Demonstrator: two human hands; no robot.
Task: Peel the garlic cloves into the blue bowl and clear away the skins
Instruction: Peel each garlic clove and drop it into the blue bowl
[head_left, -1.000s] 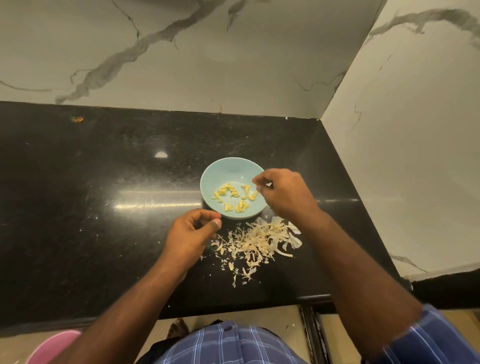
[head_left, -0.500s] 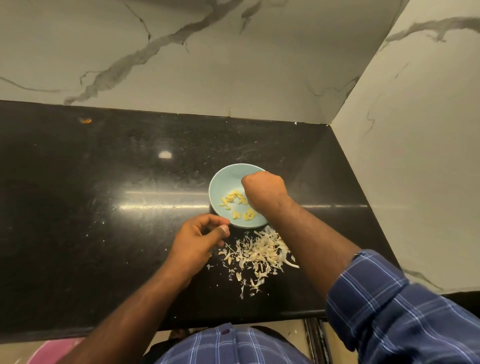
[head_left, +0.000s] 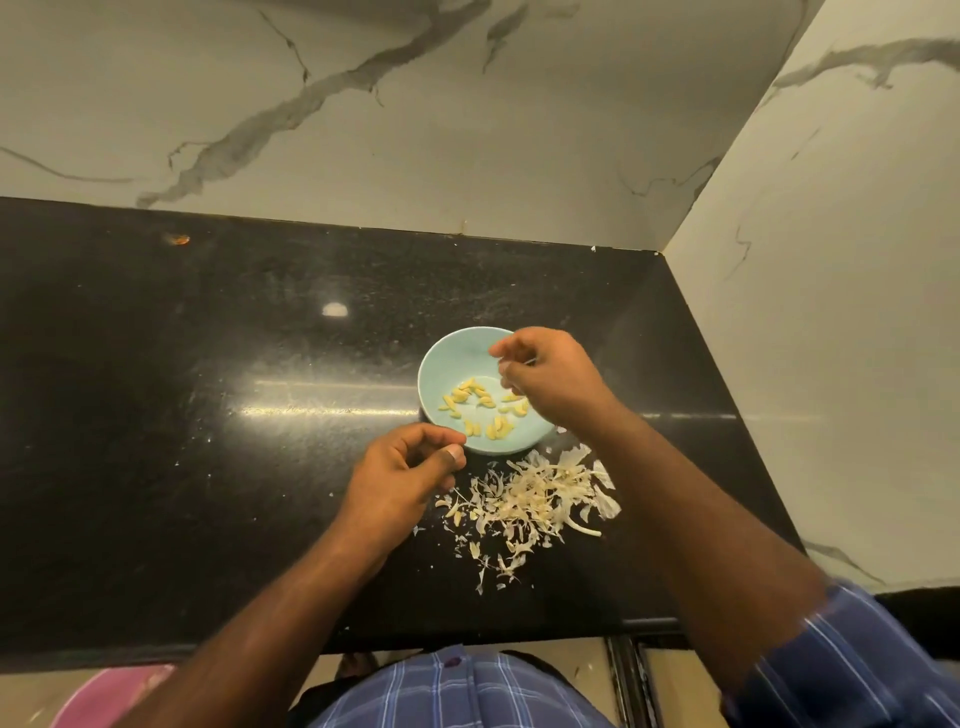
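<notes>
While the right hand (head_left: 550, 382) hovers over the far-right rim of the blue bowl (head_left: 447, 364), its fingers are curled together at the tips, and whether they pinch a sliver of skin or nothing at all is too small to tell. Down at the near-left rim sits the left hand (head_left: 402, 473), fingers loosely curled with thumb against them, and no clove shows in it. Peeled garlic cloves (head_left: 483, 410) lie scattered across the bowl's floor. Now the key relation: the pile of skins (head_left: 530, 499) lies on the black counter (head_left: 208, 415) just nearer the person than the bowl, between the two forearms, spreading left to right. It sits just beside the left hand's thumb, so I'd judge that hand nearer for sweeping up. Peeling looks about finished; clearing remains.
</notes>
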